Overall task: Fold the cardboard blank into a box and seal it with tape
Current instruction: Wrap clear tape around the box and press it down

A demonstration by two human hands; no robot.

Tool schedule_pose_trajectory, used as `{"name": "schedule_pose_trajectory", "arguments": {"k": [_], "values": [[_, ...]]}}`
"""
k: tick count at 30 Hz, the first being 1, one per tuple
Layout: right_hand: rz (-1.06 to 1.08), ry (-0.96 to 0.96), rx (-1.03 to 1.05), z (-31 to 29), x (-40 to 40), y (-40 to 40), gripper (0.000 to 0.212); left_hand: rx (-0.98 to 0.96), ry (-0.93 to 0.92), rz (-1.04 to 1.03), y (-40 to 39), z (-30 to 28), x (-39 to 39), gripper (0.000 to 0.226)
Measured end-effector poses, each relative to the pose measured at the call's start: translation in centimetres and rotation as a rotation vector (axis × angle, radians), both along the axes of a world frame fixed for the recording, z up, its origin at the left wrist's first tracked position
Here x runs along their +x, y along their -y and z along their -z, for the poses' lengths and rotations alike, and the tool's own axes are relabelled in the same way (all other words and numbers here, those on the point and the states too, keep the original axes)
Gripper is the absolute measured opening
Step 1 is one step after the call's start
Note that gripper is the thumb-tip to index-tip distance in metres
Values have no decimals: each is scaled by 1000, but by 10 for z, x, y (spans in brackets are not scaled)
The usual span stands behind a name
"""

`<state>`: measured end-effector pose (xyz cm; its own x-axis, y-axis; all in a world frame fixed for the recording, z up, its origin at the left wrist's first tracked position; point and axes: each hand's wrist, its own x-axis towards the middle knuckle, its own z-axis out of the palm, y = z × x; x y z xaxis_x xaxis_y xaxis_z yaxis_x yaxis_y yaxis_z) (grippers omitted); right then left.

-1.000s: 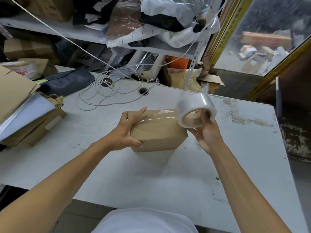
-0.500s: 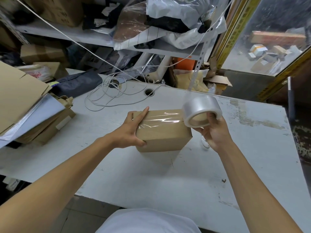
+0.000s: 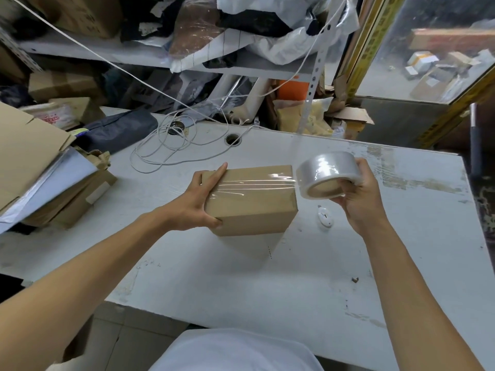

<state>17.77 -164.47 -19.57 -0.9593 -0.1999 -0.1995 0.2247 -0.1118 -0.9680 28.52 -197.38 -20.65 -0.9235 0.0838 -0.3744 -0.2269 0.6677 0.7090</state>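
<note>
One strip of tape (image 3: 254, 183) now spans the whole top of the box (image 3: 251, 199) at frame centre; a moment ago the roll (image 3: 329, 174) sat over its right edge. Left hand (image 3: 199, 203) grips the box's left end, right hand (image 3: 359, 196) clutches the roll just right of it. Cutting likely comes next.

Packing/shipping back room — scuffed white tabletop (image 3: 241, 277), flattened cardboard stack (image 3: 32, 156) at left, metal shelf (image 3: 107, 53) crammed with poly mailer bags (image 3: 281, 36) and cartons, loose parcels (image 3: 428, 68) piled beyond the window — stockroom clutter throughout.
</note>
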Motion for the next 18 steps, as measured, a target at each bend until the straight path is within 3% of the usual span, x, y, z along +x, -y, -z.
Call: {"name": "schedule_pose_trajectory", "arguments": {"k": [3, 10, 18], "values": [[-23, -32, 83, 10, 1, -6, 24, 0, -3, -4, 0, 1, -1, 126], [-65, -59, 205, 28, -3, -10, 40, 2, -12, -9, 0, 5, -1, 124], [-36, -91, 210, 42, -9, -4, 29, -8, -8, -27, -1, 3, -1, 123]]}}
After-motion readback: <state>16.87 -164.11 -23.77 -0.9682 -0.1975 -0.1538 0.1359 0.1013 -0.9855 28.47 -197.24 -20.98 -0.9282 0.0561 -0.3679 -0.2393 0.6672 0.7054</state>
